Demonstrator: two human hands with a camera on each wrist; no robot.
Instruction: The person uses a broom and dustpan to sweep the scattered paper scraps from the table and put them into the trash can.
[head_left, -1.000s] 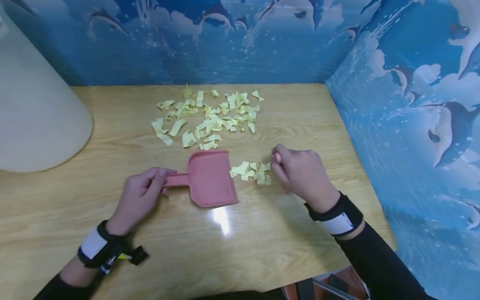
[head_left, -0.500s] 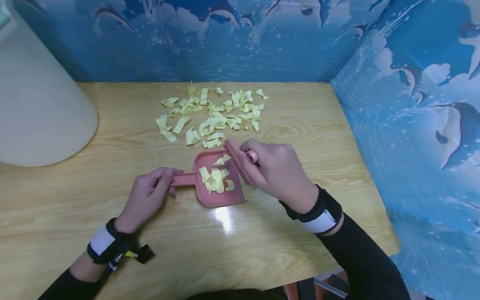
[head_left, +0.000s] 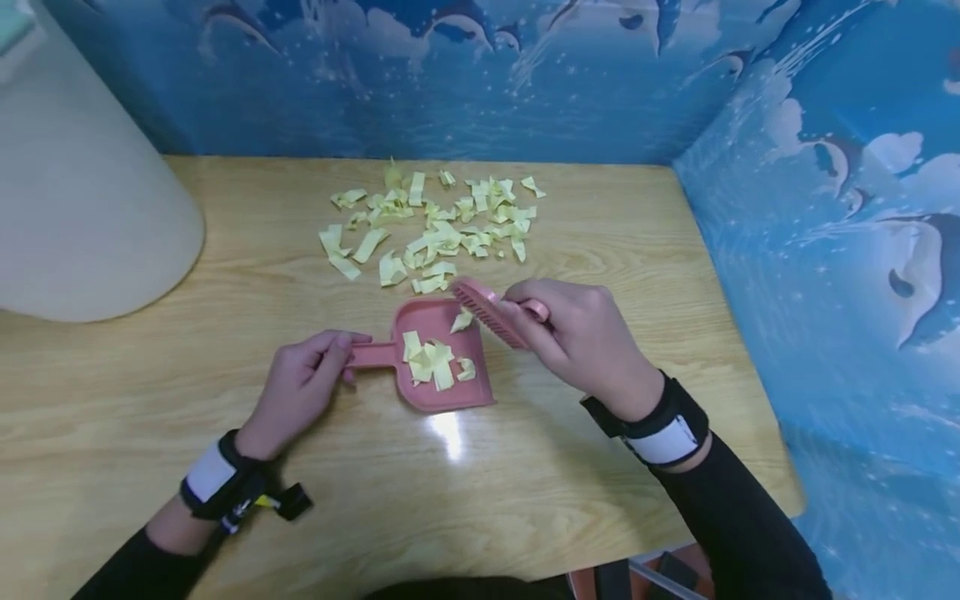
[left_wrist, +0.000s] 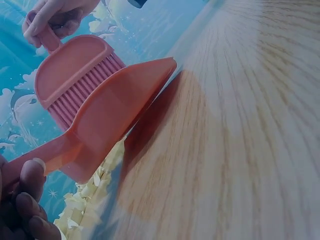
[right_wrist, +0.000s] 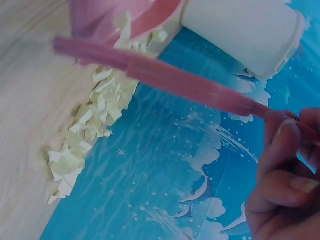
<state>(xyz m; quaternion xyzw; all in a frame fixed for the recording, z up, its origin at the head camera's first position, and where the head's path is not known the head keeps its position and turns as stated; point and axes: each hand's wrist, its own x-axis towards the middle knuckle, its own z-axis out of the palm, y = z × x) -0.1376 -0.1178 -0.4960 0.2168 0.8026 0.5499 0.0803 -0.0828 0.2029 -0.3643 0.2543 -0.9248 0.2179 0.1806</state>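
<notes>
My left hand [head_left: 306, 385] pinches the handle of a pink dustpan [head_left: 442, 400], which sits on the table with its mouth facing right. Several yellow paper scraps [head_left: 429, 362] lie in the pan. My right hand [head_left: 583, 337] grips a small pink brush [head_left: 487, 310] by its handle, the bristles tilted toward the pan's far right corner. In the left wrist view the brush [left_wrist: 75, 75] shows behind the dustpan [left_wrist: 120, 100]. The right wrist view has the brush [right_wrist: 175, 82] edge-on, held in my fingers.
Many more yellow paper scraps [head_left: 442, 237] are scattered on the wooden table [head_left: 247, 275] beyond the dustpan. A large white bin [head_left: 90, 208] stands at the left. Blue dolphin-print walls [head_left: 450, 108] border the back and right of the table.
My right hand has swept the brush leftward, and the near pile of scraps has gone from the table into the dustpan. Since then the brush has lifted and drawn back slightly right.
</notes>
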